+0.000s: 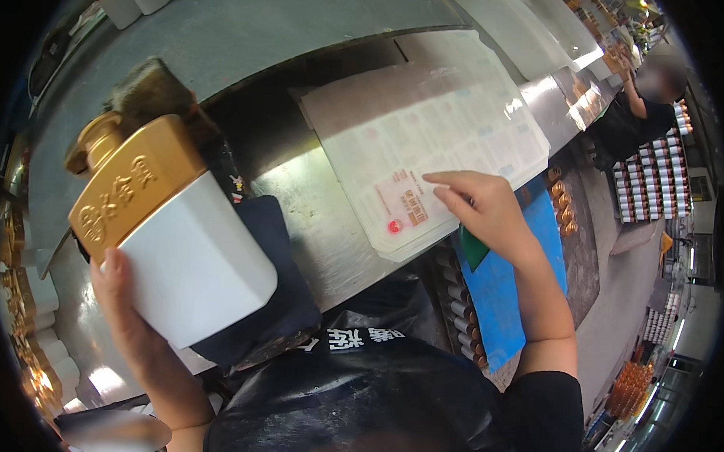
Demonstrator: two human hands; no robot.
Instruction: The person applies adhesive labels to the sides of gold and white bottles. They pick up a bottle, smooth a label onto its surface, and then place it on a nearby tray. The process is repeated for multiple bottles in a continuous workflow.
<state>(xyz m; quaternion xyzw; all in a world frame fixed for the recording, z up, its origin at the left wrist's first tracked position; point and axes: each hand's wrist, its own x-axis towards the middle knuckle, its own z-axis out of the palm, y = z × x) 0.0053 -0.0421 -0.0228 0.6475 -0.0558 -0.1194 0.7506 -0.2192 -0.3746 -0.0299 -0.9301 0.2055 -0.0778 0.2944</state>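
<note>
A white bottle with an embossed gold shoulder and neck (197, 264) lies tilted in my left hand (119, 289), the thumb pressed along its lower side. Beneath the bottle is a dark cloth (284, 279). My right hand (490, 214) is over a stack of translucent printed sheets (445, 125), index finger and thumb reaching out near a red-and-gold printed label (401, 203) at the near corner. A green flat scraper-like piece (473, 250) sticks out below the right palm; the curled fingers that appear to hold it are mostly hidden.
The sheets lie on a metal worktable (307, 192). A grey-brown lump (153, 91) stands behind the bottle. Blue sheeting (498, 314) and gold caps (566, 209) are at the right. More white-and-gold bottles (47, 350) line the left edge. Another person (641, 108) works at the far right.
</note>
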